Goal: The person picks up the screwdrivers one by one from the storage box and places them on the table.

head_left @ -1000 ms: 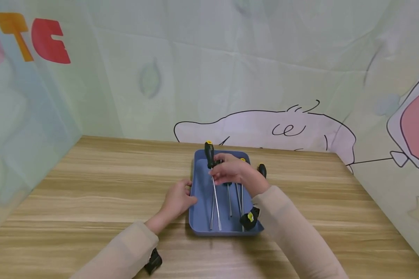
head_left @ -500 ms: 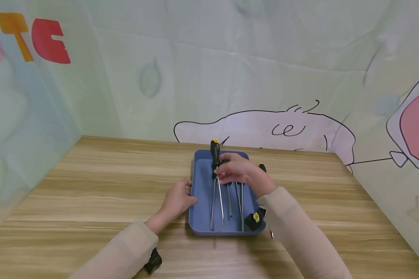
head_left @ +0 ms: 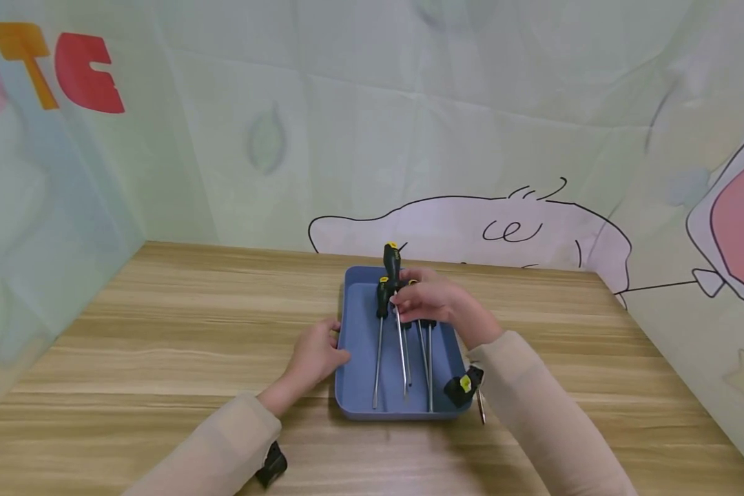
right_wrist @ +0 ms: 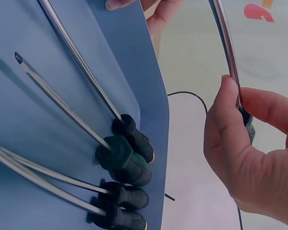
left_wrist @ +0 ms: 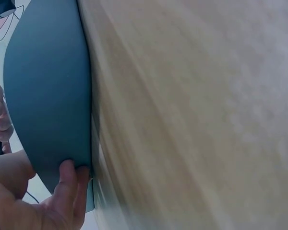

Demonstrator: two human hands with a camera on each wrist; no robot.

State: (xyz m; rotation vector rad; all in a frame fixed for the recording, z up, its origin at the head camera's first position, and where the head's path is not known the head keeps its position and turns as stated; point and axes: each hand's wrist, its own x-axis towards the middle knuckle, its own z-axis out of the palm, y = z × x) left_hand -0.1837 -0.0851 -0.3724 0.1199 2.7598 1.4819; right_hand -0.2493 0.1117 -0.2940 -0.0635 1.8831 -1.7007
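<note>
My right hand point(head_left: 430, 301) pinches a long screwdriver point(head_left: 393, 264) where its shaft meets the black, yellow-capped handle. The screwdriver is raised above a blue tray point(head_left: 355, 379), handle up and tip down. Inside the tray lie several more screwdrivers, one black-handled screwdriver point(head_left: 381, 300) at the left and one with a green-collared handle point(right_wrist: 117, 155) in the right wrist view. Around the tray's left wall my left hand point(head_left: 315, 353) keeps its grip, the thumb over the rim. In the left wrist view its fingers point(left_wrist: 69, 184) press the outer wall.
Outside the tray on the right, another screwdriver shaft point(head_left: 481, 408) lies on the wooden table point(head_left: 192, 331); its handle is hidden behind my right arm. A printed cloth backdrop point(head_left: 372, 138) rises behind the table.
My right hand has carried the held screwdriver to the right over the tray, uncovering the left screwdriver's handle. My left hand and the tray have stayed in place.
</note>
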